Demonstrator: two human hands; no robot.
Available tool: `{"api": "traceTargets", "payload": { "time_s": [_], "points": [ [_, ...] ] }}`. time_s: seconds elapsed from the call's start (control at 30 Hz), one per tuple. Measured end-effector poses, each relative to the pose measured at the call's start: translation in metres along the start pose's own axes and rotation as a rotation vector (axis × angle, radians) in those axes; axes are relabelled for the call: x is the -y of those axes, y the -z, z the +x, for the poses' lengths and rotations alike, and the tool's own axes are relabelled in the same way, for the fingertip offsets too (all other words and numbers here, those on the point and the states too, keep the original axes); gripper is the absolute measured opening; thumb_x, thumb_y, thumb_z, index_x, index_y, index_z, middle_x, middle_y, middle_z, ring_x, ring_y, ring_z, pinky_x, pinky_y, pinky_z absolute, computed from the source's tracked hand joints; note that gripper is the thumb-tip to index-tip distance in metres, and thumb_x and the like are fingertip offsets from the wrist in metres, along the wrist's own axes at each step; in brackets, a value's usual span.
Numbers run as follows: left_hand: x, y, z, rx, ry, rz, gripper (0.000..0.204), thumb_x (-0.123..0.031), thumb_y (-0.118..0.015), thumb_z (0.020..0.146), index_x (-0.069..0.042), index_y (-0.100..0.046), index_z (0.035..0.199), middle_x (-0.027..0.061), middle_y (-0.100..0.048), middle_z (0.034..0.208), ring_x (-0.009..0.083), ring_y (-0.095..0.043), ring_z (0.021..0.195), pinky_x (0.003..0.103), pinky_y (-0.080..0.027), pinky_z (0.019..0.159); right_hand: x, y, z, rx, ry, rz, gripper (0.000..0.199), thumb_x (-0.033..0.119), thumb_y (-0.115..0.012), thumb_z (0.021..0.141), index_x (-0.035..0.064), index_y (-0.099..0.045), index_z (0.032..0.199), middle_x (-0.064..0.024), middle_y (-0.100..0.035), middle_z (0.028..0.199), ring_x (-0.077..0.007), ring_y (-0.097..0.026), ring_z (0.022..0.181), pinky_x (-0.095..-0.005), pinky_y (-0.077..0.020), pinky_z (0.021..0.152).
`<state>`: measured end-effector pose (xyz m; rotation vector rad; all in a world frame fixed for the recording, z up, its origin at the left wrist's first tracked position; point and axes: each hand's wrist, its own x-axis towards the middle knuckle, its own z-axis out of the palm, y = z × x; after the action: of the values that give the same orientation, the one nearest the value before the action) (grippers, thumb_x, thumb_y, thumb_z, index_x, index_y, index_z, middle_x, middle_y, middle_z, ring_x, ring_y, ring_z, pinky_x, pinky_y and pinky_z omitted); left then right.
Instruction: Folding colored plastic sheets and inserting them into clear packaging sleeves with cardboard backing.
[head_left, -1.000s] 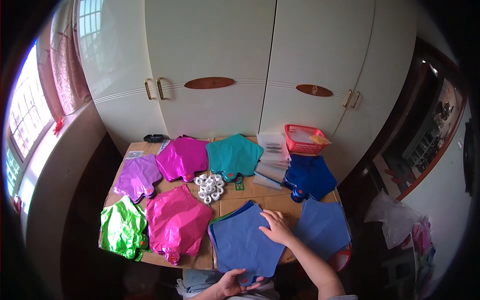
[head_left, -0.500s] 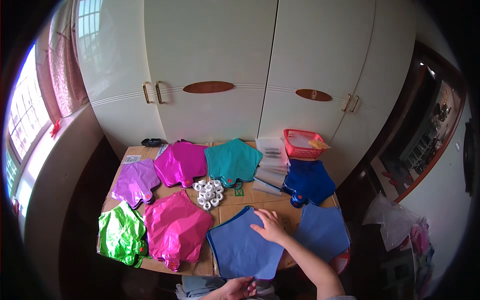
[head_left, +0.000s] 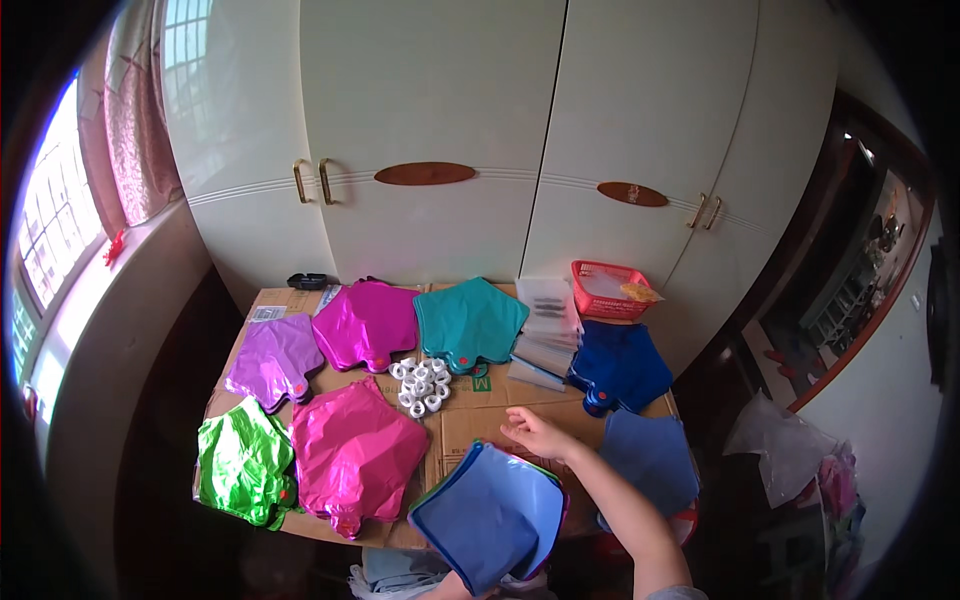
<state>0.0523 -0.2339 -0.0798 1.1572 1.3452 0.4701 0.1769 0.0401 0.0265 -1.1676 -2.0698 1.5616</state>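
Note:
A stack of flat blue foil balloons [head_left: 485, 515], with multicoloured edges showing below the top sheet, is tilted and bowed at the table's near edge. Beneath its lower edge my left hand [head_left: 452, 586] has hold of it, its fingers hidden behind the foil. My right hand [head_left: 536, 434] hovers just beyond the stack's upper right edge, over the cardboard [head_left: 465, 425]. Its fingers are loosely bent and apart, with nothing in them. To the right of my right forearm lies another dull blue foil pile [head_left: 650, 460].
Bright green [head_left: 240, 465], pink [head_left: 355, 450], lilac [head_left: 272, 360], magenta [head_left: 365, 322], teal [head_left: 470, 320] and dark blue [head_left: 622, 362] foil piles surround several white rings [head_left: 420, 385]. Clear plastic sleeves [head_left: 545, 340] and a red basket [head_left: 610, 290] stand at the back, before a cupboard [head_left: 430, 90].
The blue stack, flat before, is now lifted and curled toward me at the near edge. My right hand has come off it; my left hand has slipped mostly out of sight beneath it.

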Motion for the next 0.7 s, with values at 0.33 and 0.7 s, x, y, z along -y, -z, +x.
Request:
{"api": "traceTargets", "payload": {
  "time_s": [0.33,0.7],
  "points": [
    [-0.003,0.01,-0.008,0.148,0.01,-0.285,0.026,-0.013,-0.044,0.095,0.005,-0.058,0.106,0.0138,-0.061,0.104,0.0214,-0.059,0.099,0.033,-0.046,0.091,0.005,0.002,-0.001,0.393,-0.008,-0.033,0.068,0.009,-0.07,0.079,0.0026,-0.035,0.136,-0.0124,-0.053,0.121,-0.0172,-0.056,0.104,-0.0306,-0.0465,0.087],
    [-0.025,0.021,-0.02,0.527,0.306,-1.468,0.035,-0.019,-0.049,0.093,0.01,-0.051,0.114,0.0206,-0.058,0.114,0.031,-0.058,0.105,0.044,-0.044,0.099,-0.001,0.024,0.01,0.298,-0.076,0.168,0.042,0.004,-0.061,0.083,0.0044,-0.051,0.124,-0.0058,-0.06,0.107,-0.0126,-0.057,0.097,-0.0261,-0.0444,0.087]
  ]
}}
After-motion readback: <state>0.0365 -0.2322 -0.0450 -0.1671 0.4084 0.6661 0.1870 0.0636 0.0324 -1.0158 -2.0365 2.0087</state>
